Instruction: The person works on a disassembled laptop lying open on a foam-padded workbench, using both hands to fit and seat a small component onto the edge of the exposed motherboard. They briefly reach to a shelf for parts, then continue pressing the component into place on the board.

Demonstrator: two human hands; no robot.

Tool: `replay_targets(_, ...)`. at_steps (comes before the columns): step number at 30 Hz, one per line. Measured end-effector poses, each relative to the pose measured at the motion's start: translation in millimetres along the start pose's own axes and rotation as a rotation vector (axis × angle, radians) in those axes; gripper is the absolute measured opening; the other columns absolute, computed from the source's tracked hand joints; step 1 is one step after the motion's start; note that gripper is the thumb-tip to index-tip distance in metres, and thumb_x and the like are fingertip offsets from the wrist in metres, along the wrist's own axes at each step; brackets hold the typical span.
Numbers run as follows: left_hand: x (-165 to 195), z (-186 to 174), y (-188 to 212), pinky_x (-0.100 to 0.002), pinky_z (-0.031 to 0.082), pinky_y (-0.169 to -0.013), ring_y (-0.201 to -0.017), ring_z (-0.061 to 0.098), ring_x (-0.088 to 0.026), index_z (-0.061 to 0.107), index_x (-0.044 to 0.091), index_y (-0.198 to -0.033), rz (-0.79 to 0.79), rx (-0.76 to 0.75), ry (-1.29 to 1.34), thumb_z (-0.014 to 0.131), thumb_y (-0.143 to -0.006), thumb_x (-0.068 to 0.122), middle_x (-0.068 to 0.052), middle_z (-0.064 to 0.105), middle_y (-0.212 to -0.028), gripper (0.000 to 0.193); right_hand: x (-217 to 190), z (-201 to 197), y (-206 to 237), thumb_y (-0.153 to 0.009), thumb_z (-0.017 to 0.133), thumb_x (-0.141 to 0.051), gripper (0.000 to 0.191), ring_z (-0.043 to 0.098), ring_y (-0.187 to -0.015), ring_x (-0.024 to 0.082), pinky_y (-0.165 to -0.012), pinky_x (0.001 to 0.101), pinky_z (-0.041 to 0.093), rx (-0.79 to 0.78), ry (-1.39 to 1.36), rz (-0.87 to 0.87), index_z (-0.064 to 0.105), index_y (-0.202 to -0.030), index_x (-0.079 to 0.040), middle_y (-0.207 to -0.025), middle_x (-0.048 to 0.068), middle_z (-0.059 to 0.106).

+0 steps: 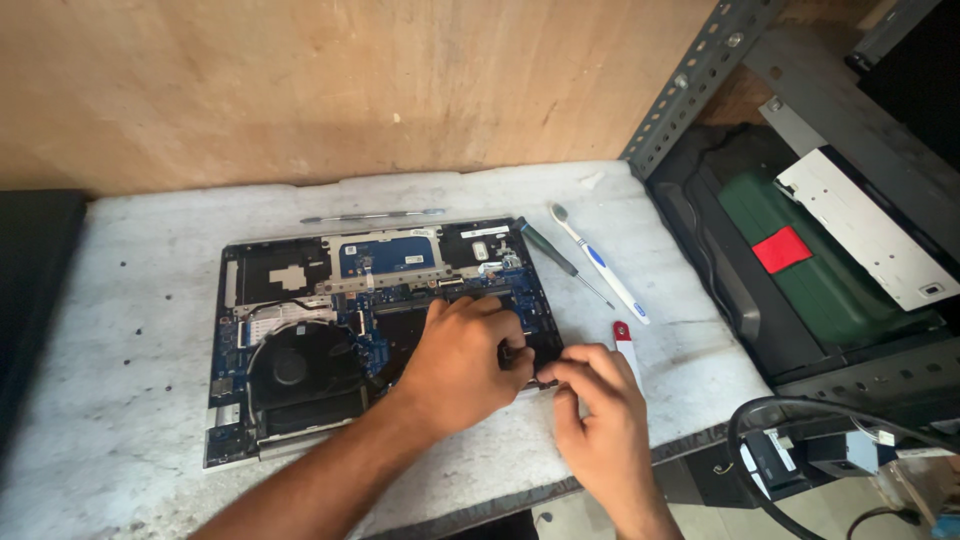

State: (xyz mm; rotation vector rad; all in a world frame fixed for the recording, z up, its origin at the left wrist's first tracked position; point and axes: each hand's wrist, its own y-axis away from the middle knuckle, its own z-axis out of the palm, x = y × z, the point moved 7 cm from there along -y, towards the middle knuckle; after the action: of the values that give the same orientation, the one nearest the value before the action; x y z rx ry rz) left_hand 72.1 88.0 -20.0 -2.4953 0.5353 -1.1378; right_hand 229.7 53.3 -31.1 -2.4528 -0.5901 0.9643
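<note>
We have both hands on the near right corner of the opened laptop [375, 330]. Our left hand [462, 362] lies palm down across the board, fingers curled over the dark area right of the fan [292, 366], its fingertips pressing at the laptop's right edge; its grip looks closed on a small dark part [516, 353] there, though we cannot tell exactly what the part is. Our right hand [600, 420] comes in from the near side, thumb and forefinger pinched together at the same corner, touching the same dark piece just beside the left fingertips.

The laptop lies flat on the pale surface [120, 400], its bottom cover off, showing the blue board, the round fan at near left and a blue patch at the far middle.

Just right of our right hand a red-and-white tool [626, 345] lies on the surface. Beyond it a white-and-blue toothbrush [600, 265] lies at a slant, with a dark screwdriver [560, 260] just beside it. A thin metal pry tool [372, 215] rests beyond the laptop's far edge.

Off the right edge of the surface stands a grey metal rack [700, 70] holding a green case [810, 270] with a red patch.
</note>
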Motion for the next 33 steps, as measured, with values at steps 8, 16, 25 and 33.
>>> replay_targets(8,-4.0,11.2,-2.7,-0.046,0.041,-0.079,-0.082,0.064,-0.031,0.064,0.008,-0.065,-0.030,-0.062,-0.090,0.076,-0.069,0.017,-0.008,0.066,-0.075,0.015,34.5,6.7,4.2,-0.087,0.057,0.007,0.019,0.062,-0.080,0.011,-0.067,0.0245,0.048,-0.042,-0.337,0.293,0.070,-0.095,-0.004,-0.099,0.002,0.065)
replay_targets(16,-6.0,19.4,-10.9,-0.049,0.040,-0.085,-0.086,0.066,-0.032,0.069,0.007,-0.066,-0.140,-0.175,-0.135,0.076,-0.069,0.022,-0.011,0.069,-0.079,0.017,40.7,4.9,8.6,-0.087,0.060,0.009,0.019,0.054,-0.074,0.008,-0.065,0.0221,0.041,0.006,-0.317,0.278,0.069,-0.099,-0.003,-0.090,-0.001,0.065)
replay_targets(25,-7.8,15.4,-11.6,-0.049,0.039,-0.080,-0.081,0.067,-0.032,0.068,0.007,-0.064,-0.120,-0.160,-0.059,0.075,-0.074,0.019,-0.009,0.069,-0.076,0.017,30.0,2.3,2.0,-0.088,0.065,0.001,0.012,0.051,-0.069,0.009,-0.060,0.0235,0.040,-0.019,-0.269,0.256,0.072,-0.097,-0.004,-0.090,-0.001,0.066)
replay_targets(33,-2.7,15.2,-11.5,-0.046,0.040,-0.077,-0.079,0.066,-0.030,0.070,0.009,-0.070,-0.029,-0.090,0.009,0.077,-0.079,0.019,-0.006,0.069,-0.074,0.015,31.7,2.5,1.2,-0.090,0.068,-0.004,0.012,0.050,-0.068,0.008,-0.060,0.0231,0.040,-0.011,-0.284,0.261,0.073,-0.101,-0.004,-0.090,-0.001,0.066)
